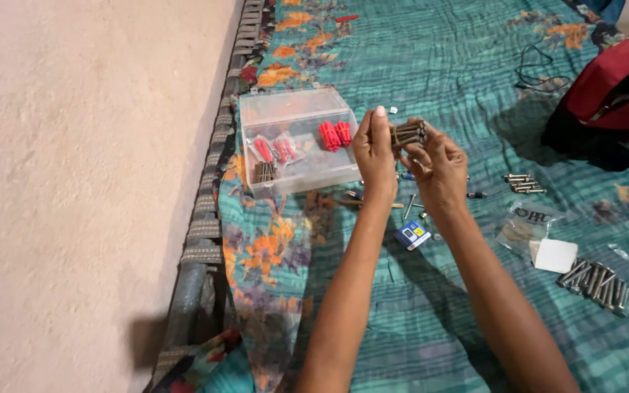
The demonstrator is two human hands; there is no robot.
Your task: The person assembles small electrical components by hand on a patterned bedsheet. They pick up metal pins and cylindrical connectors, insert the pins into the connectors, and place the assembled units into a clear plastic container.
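Both hands (409, 153) clamped on screw bundle (408, 134), clear box (296, 142) holding red wall plugs (335, 135)

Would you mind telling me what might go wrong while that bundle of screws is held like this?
The bundle of screws sits only between fingertips of the left hand and right hand, so some might slip out. Fallen ones could get lost among loose screws on the patterned bedspread.

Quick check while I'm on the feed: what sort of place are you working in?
Probably a bedroom at home, not a workshop: a quilted floral bedspread on a woven-strap cot frame beside a plain wall, with a red backpack on the bed.
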